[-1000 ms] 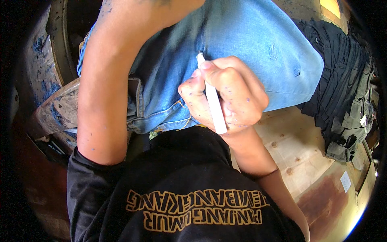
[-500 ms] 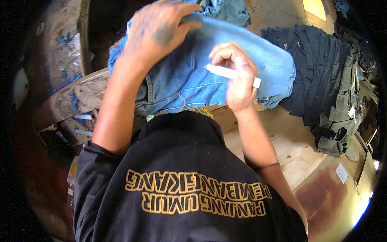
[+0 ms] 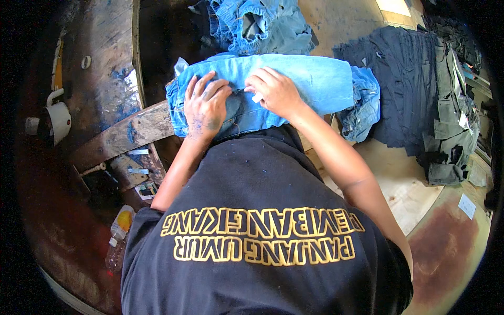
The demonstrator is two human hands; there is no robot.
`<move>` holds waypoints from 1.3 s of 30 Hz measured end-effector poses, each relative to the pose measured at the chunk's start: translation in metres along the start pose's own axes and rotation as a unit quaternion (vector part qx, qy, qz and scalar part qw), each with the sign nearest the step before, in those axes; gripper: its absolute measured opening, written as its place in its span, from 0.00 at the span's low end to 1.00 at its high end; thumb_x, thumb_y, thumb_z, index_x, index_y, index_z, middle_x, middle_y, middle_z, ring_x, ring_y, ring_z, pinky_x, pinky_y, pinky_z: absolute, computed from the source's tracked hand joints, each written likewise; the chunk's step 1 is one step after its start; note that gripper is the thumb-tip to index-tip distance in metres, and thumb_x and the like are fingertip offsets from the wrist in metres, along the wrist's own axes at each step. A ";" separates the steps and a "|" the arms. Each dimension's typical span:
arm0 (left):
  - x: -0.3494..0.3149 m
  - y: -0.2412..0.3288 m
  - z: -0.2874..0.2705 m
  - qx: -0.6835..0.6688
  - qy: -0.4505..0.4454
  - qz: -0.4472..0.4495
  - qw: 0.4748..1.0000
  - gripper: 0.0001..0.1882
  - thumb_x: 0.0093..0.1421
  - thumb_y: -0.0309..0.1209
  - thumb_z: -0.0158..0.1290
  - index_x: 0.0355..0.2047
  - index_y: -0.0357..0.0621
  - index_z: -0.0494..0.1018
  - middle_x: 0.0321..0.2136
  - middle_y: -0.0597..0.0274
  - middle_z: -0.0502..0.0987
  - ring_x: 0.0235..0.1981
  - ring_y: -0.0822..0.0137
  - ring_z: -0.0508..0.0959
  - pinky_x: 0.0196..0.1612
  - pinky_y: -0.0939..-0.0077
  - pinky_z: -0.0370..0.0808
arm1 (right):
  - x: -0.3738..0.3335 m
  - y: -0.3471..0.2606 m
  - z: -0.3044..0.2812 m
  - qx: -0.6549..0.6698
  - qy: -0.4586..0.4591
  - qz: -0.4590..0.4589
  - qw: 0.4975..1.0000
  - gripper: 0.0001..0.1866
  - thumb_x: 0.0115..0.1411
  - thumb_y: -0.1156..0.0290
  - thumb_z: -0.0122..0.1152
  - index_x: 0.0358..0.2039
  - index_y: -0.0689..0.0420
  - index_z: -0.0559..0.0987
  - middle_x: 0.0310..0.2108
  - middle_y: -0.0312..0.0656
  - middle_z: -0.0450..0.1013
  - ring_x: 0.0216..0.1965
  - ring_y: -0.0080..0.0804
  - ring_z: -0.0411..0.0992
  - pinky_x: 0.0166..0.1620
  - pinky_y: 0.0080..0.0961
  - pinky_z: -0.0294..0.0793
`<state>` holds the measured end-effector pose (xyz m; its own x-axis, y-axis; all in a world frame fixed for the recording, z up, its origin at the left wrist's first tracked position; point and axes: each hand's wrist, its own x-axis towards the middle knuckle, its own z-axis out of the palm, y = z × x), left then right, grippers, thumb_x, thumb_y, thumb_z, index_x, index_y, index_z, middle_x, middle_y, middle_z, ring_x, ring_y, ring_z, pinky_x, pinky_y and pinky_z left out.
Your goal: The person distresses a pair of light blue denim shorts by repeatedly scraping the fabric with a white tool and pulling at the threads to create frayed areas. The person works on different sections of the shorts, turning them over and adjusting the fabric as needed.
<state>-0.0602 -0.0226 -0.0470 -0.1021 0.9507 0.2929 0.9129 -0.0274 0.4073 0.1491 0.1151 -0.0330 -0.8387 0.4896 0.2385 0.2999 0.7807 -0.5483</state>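
Across the wooden board in front of me lies a light blue denim garment [image 3: 320, 79], apparently jeans, with one leg stretched to the right and bunched at its end. My left hand [image 3: 206, 105] rests on its left part, fingers spread over the cloth. Close beside it, my right hand [image 3: 275, 94] has its fingers curled around a slim white tool [image 3: 257, 97]. Only a short white end of that tool shows; its tip is hidden by the hand. The right hand touches or hovers just over the denim; I cannot tell which.
More blue denim garments [image 3: 262, 26] lie heaped beyond the hands. To the right is a pile of black and dark grey trousers [image 3: 388, 89]. A worn wooden board [image 3: 126, 128] extends left. A plastic bottle [image 3: 118, 231] stands at lower left, near a white cup-like container [image 3: 59, 121].
My left hand has come down nearer me and spread on the denim. My right hand has shifted left with the white tool. The denim leg now lies straighter.
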 end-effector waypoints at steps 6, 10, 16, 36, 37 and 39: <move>0.018 0.015 -0.028 -0.027 0.082 -0.051 0.995 0.04 0.54 0.26 0.67 0.30 0.49 0.86 0.40 0.68 0.86 0.53 0.56 0.83 0.59 0.50 0.77 | -0.006 0.004 -0.014 0.080 0.027 0.039 0.996 0.10 0.55 0.78 0.69 0.36 0.55 0.78 0.36 0.40 0.75 0.38 0.44 0.77 0.41 0.39 0.78; 0.022 0.048 -0.043 0.023 0.071 -0.070 0.995 0.06 0.55 0.26 0.68 0.34 0.48 0.86 0.46 0.62 0.83 0.53 0.54 0.82 0.60 0.48 0.76 | -0.014 0.015 -0.035 0.137 0.018 0.026 0.990 0.10 0.54 0.76 0.70 0.36 0.55 0.78 0.37 0.40 0.75 0.42 0.44 0.77 0.44 0.39 0.79; 0.024 0.105 -0.038 -0.112 -0.019 -0.268 0.957 0.08 0.63 0.29 0.66 0.42 0.45 0.85 0.30 0.53 0.82 0.25 0.57 0.81 0.31 0.66 0.77 | -0.005 0.017 -0.058 0.081 -0.033 -0.027 0.996 0.10 0.56 0.74 0.70 0.39 0.55 0.81 0.38 0.42 0.76 0.44 0.44 0.78 0.45 0.38 0.80; -0.021 0.072 -0.050 -0.492 -0.117 -0.469 0.725 0.12 0.69 0.36 0.63 0.42 0.39 0.84 0.20 0.73 0.75 0.16 0.81 0.68 0.21 0.83 0.61 | -0.032 -0.006 -0.032 0.150 0.041 0.048 0.987 0.06 0.64 0.75 0.67 0.42 0.57 0.84 0.40 0.44 0.80 0.38 0.45 0.80 0.44 0.37 0.80; -0.028 0.067 -0.057 -0.366 -0.076 -0.424 0.825 0.16 0.68 0.37 0.65 0.45 0.36 0.84 0.21 0.70 0.79 0.19 0.78 0.74 0.24 0.82 0.69 | -0.034 -0.010 -0.034 0.134 0.054 0.050 0.988 0.06 0.64 0.74 0.67 0.42 0.56 0.84 0.40 0.44 0.80 0.37 0.45 0.80 0.44 0.37 0.80; -0.037 0.058 -0.067 -0.134 0.063 -0.354 0.923 0.27 0.65 0.38 0.67 0.58 0.33 0.76 0.47 0.49 0.82 0.46 0.61 0.80 0.51 0.65 0.76 | -0.038 -0.019 -0.038 0.169 0.072 0.097 0.978 0.07 0.66 0.67 0.67 0.41 0.55 0.84 0.42 0.46 0.81 0.38 0.49 0.81 0.43 0.41 0.81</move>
<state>-0.0299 -0.0799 0.0239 -0.6964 0.7166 -0.0388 0.4699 0.4962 0.7300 0.1924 0.0967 -0.0014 -0.7007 0.6849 0.1998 0.2595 0.5056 -0.8228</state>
